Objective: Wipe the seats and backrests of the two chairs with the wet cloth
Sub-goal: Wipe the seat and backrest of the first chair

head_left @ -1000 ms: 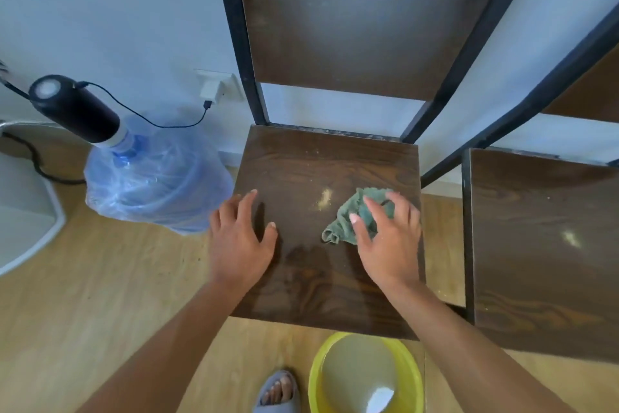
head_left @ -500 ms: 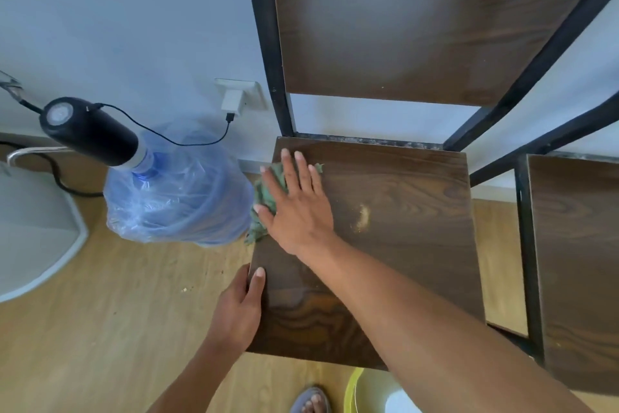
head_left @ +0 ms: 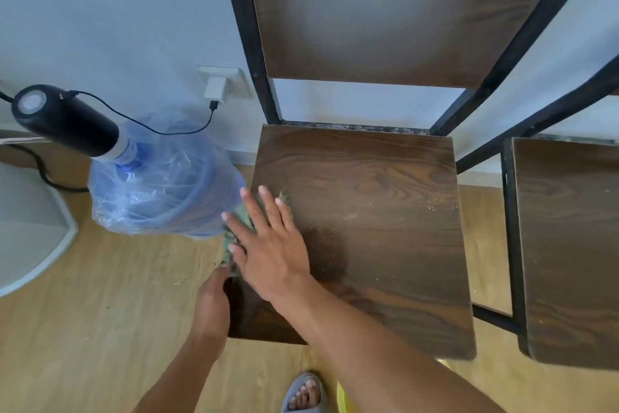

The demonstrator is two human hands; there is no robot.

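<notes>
Two hands meeting at seat's [head_left: 368, 211] left edge: right hand [head_left: 268, 245] pressing flat, unclenched, on green cloth [head_left: 234, 238]; unwiped surface lying rightward; left hand [head_left: 212, 302] gripping seat edge.

The right hand [head_left: 268, 245] lies flat on the green cloth [head_left: 234, 232] at the seat's [head_left: 368, 211] left edge; just below it the left hand [head_left: 211, 305] grips that edge.

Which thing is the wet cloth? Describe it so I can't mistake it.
Start at the dark wooden chair seat in the middle. At its left edge, beside the blue water jug, the right hand lies flat on the cloth. It is the only crumpled green fabric there, mostly hidden under the fingers.
</notes>
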